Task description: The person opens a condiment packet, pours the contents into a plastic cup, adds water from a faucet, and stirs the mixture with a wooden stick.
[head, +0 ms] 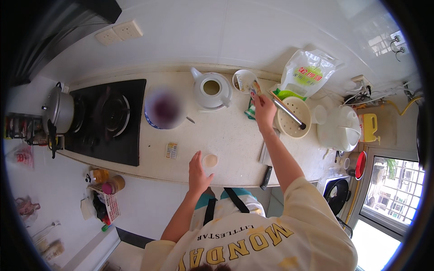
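My right hand (pixel 265 110) is stretched towards the back of the counter, shut on a small printed packet (pixel 255 89) beside a round white bowl (pixel 244 90). Another packet (pixel 239 82) lies in that bowl. Near the front edge, my left hand (pixel 200 174) is beside a small cup (pixel 211 160) with pale contents; its fingers are apart, and whether they touch the cup is unclear. To the cup's left lies a small printed packet (pixel 172 150). A green and white cloth (pixel 250 111) is under or just beside my right hand.
A lidless white teapot (pixel 220 96) and a bowl with a blurred inside (pixel 149 119) stand left of centre. A black gas hob (pixel 135 101) lies further left. A cleaver (pixel 267 176), a cream colander (pixel 293 133) with a metal tube across it, and a flour bag (pixel 303 73) are on the right.
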`<state>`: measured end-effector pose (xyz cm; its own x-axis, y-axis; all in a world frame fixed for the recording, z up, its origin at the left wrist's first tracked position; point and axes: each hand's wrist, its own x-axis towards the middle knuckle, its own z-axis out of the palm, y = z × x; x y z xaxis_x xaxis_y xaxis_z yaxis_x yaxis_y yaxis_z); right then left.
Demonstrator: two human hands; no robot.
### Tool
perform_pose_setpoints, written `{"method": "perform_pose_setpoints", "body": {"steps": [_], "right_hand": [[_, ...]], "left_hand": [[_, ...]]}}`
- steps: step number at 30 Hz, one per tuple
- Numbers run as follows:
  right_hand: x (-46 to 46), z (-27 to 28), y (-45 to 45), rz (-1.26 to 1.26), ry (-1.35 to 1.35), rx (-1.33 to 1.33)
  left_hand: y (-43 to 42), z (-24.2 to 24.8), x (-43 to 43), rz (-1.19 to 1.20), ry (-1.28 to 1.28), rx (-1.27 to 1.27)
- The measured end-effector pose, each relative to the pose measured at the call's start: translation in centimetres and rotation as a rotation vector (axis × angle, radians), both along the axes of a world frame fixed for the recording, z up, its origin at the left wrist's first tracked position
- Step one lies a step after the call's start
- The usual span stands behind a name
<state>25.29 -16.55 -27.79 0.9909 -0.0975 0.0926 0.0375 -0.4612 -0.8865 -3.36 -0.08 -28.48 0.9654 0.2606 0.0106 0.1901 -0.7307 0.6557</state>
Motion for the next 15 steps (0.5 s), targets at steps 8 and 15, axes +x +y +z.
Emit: {"method": "perform_pose_setpoints", "body": {"steps": [8, 15], "right_hand": [[6.5, -4.4, 2.6, 0.007, -0.092, -0.286], [2.6, 1.1, -0.3, 0.077, -0.255, -0.045]], "left_hand": [[-1.6, -2.4, 0.7, -0.010, 0.026, 0.021], [1.2, 0.9, 2.4, 0.143, -0.191, 0.043]]}}
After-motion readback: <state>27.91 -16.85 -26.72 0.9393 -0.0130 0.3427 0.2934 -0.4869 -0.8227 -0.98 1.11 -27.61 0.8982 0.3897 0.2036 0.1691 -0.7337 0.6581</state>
